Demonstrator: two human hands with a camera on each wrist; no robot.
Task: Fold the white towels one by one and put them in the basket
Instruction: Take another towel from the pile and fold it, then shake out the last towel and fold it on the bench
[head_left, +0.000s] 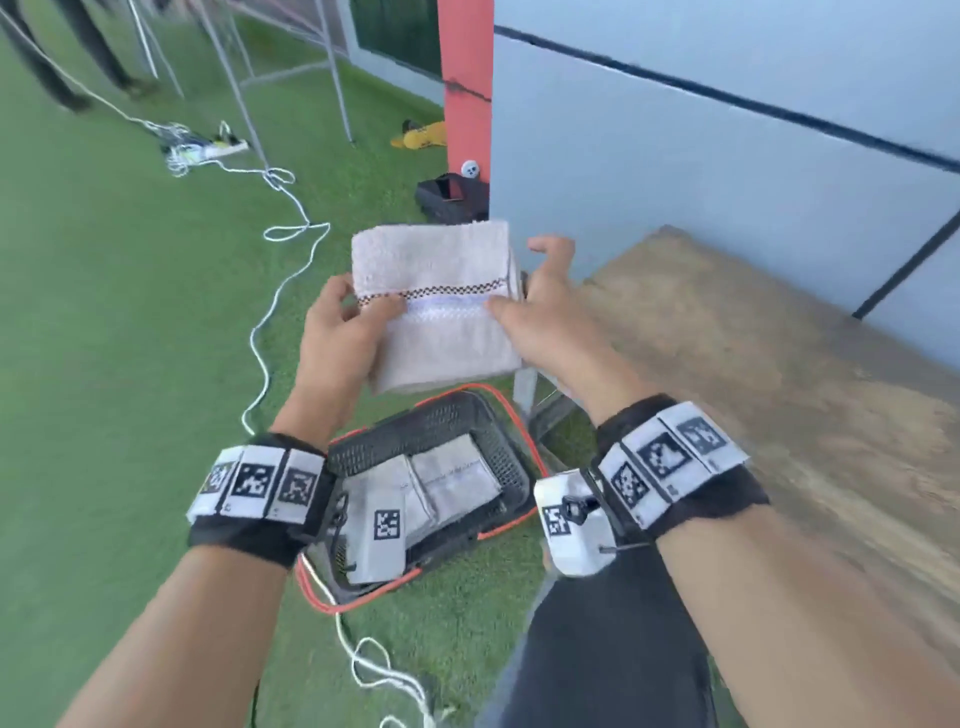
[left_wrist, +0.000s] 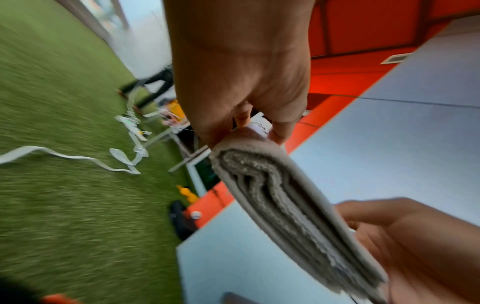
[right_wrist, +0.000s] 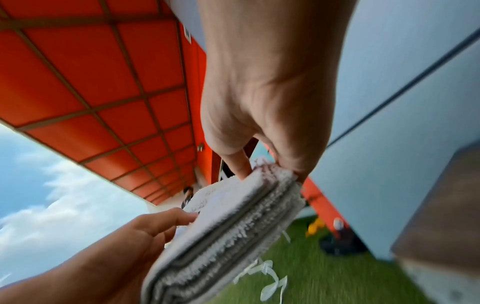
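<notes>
Our left hand (head_left: 343, 332) pinches the folded towel's (head_left: 441, 306) left edge, thumb on top; our right hand (head_left: 545, 312) pinches its right edge, some fingers lifted; we hold it in the air above the basket (head_left: 498, 447), where two folded towels (head_left: 441, 483) already lie; we judge this one ready to drop in; the wrist cameras partly hide the basket's near corner, and whether more towels wait on the wooden table (head_left: 753, 364) we cannot tell.

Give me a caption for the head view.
Both hands hold a folded white towel above the basket.
</notes>
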